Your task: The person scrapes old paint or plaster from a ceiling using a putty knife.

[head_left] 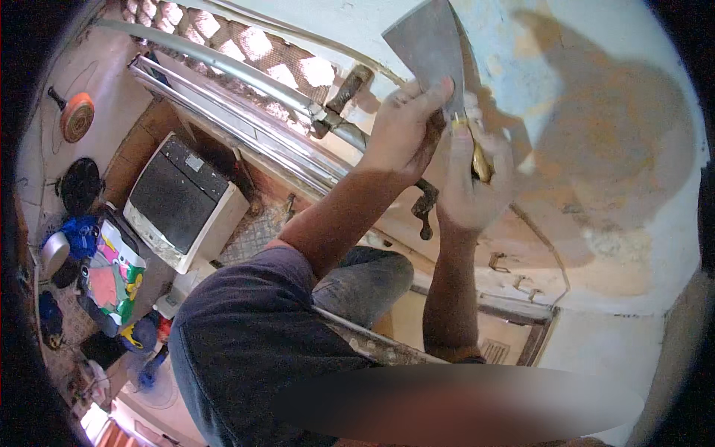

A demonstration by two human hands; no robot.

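Note:
A scraper with a wide, flat grey blade (430, 51) is held up close to the stained wall (596, 97), its blade pointing upward. My left hand (402, 132) is closed on it, with the thumb and fingers pinching the narrow lower part of the blade. The yellowish handle (482, 162) shows between the fingers of my right hand (473, 182), which is wrapped round it and slightly blurred. Whether the blade touches the wall I cannot tell.
Behind my left forearm runs a metal pipe (223, 59) below a lattice opening (257, 45); a tap (424, 208) hangs near my wrists. A dark-lidded washing machine (179, 197) stands at the left, beside a colourful bag (112, 276). An orange-rimmed round object (77, 118) hangs on the wall.

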